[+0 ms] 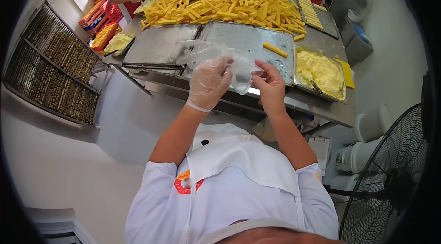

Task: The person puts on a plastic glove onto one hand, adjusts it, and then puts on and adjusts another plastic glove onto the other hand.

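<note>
Centrally, the fingers of my gloved left hand [209, 83] and bare right hand [272, 87] pinch a loose clear glove [241, 70] between them, equally near. Its length slants from upper left to lower right, before a metal tray [248, 37] on the counter [321, 40].

A hand could pass low over the left tray [161, 43], and over the right tray [245, 44] around 1 stick [275, 50]. Behind both, the pile [225, 0] rises as a barrier. To the right, the cream pan [320, 72] stands in the way, a handle [316, 88] at its near side. The loose glove [242, 72] hangs in front of the right tray, between the 2 hands. The fan [390, 184] bounds the lower right.
</note>
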{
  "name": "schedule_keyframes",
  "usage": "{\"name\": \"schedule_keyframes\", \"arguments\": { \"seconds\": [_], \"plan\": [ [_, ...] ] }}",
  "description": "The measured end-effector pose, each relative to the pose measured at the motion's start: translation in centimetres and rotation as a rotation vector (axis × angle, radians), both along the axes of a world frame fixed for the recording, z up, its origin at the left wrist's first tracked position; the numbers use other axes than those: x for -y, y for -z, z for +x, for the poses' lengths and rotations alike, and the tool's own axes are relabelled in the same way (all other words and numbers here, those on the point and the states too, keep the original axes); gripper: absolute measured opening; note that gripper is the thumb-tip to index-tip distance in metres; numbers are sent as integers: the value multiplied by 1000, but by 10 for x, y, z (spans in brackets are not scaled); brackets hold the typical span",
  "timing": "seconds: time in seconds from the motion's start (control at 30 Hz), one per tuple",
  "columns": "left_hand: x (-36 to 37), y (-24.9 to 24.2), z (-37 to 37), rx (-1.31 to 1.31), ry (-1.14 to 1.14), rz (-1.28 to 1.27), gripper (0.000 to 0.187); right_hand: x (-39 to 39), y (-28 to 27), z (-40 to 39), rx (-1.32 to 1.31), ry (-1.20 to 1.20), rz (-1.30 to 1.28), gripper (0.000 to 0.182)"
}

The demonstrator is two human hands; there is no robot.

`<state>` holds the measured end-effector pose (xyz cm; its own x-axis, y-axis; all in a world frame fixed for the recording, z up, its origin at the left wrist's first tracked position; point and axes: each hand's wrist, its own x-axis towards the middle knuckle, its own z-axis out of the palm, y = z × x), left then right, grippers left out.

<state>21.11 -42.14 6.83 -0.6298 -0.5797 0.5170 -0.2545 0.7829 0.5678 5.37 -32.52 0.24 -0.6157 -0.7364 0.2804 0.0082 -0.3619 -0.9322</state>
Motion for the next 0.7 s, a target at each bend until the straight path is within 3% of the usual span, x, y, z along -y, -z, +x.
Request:
{"name": "schedule_keyframes", "arguments": {
  "seconds": [0.2,0.33,0.53,0.7],
  "plan": [
    [-29,-9,-18,-171,-45,-76,25,-11,5,-9,41,-40,0,43],
    [-8,8,-13,-74,-59,-282,21,-22,-11,-7,150,-99,15,45],
    [-1,-13,0,-186,-112,-119,13,-24,-14,-8,135,-105,-2,48],
    [-18,-10,-11,-226,-43,-69,33,-17,-13,-2,92,-119,-54,51]
  ]
}}
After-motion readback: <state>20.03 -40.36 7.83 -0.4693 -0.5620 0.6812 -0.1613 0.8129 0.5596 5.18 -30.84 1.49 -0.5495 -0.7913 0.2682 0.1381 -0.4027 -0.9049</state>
